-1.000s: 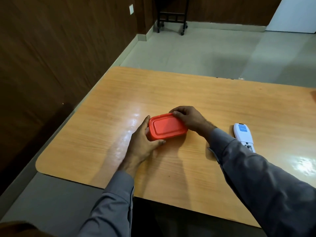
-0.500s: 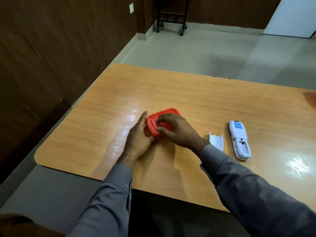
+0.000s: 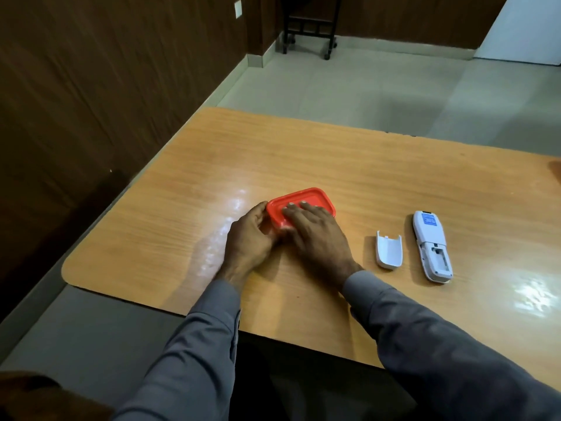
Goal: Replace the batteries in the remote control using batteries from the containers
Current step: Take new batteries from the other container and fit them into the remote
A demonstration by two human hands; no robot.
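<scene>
A small container with a red lid point(image 3: 306, 198) stands on the wooden table point(image 3: 334, 159). My left hand point(image 3: 247, 235) grips its near left corner, fingers curled round the side. My right hand point(image 3: 315, 230) lies flat on top of the lid, fingers straight and pressing down. To the right, a white remote control point(image 3: 432, 244) lies face down with its battery bay open and no batteries in sight. Its white battery cover point(image 3: 388, 249) lies loose between the remote and my right wrist. What the container holds is hidden.
The table's left edge runs beside a dark wood-panelled wall point(image 3: 91, 86). A black wheeled stand point(image 3: 309, 28) is on the tiled floor far behind. A dark reddish thing point(image 3: 556, 168) shows at the table's right edge.
My right hand has moved from the lid's far right end to lie flat on top of it. The view shifted, bringing the battery cover and the whole remote into sight.
</scene>
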